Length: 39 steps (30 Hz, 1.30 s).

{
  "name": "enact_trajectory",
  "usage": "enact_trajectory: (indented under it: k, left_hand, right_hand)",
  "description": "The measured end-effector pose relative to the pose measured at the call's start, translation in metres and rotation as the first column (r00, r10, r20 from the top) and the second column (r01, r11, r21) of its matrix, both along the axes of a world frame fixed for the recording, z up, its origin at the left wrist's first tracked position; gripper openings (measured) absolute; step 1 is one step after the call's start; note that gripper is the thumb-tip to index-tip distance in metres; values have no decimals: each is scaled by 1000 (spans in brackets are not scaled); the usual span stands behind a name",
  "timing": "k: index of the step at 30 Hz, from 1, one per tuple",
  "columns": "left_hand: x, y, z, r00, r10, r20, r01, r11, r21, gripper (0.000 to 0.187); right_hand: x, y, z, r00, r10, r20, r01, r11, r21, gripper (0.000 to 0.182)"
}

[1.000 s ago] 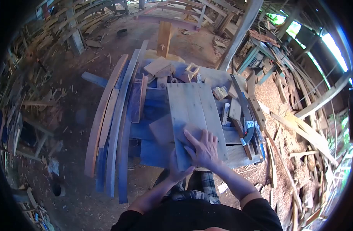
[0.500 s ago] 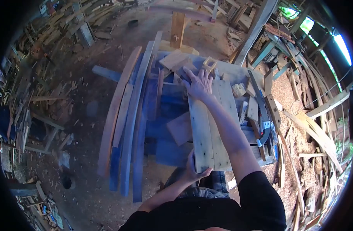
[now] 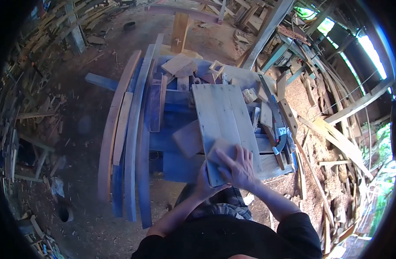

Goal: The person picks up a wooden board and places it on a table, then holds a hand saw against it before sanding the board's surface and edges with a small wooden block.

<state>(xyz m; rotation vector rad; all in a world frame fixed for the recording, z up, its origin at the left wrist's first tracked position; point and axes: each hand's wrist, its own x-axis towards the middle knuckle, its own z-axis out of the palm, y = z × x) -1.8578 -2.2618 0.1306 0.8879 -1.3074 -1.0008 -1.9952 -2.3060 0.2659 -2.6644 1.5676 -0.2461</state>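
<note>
Back from the far end of the panel, the right hand (image 3: 240, 169) now lies at the near end, where it was a second ago. Its fingers (image 3: 245, 156) are spread flat and press what looks like a small sanding block (image 3: 219, 149) onto the wood; they are not curled round anything. The left hand (image 3: 205, 181) grips the near left corner of the wooden panel (image 3: 221, 121), thumb on top and fingers (image 3: 202, 170) wrapped under the edge.

That panel, made of several pale planks joined side by side, lies lengthwise away from the person on a blue-painted surface (image 3: 174, 166), its near end overhanging toward the person's lap. Just left of it a small square offcut (image 3: 188, 138) rests on the blue boards. Along its right side lies a handsaw (image 3: 275, 125), among short wood scraps. Long curved planks (image 3: 128, 129) lean against the left side of the surface. Sawdust (image 3: 301, 112) and loose timber cover the ground to the right.
</note>
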Motion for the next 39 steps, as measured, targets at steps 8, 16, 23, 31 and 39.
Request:
enact_trajectory:
  k: [8, 16, 23, 31, 39]
  left_hand:
    - [6, -8, -12, 987, -159, -18, 159, 986, 54, 94]
    - [-3, -4, -24, 999, 17, -35, -18, 999, -39, 85]
    - [-3, -1, -19, 999, -14, -48, 16, 999, 37, 83]
    - [-5, -1, -15, 972, -102, -212, 126, 987, 101, 81]
    - [-3, -2, -14, 999, -12, 42, 13, 999, -38, 93]
  right_hand:
    - [56, -108, 7, 997, -6, 80, 7, 1000, -8, 57]
    - [106, -251, -13, 974, -162, 159, 199, 947, -253, 53]
    - [19, -38, -2, 983, -129, 133, 128, 992, 21, 58]
    - [33, -67, -1, 993, -46, 111, 51, 998, -40, 60]
    - [93, -250, -11, 958, -172, 229, 221, 952, -210, 51]
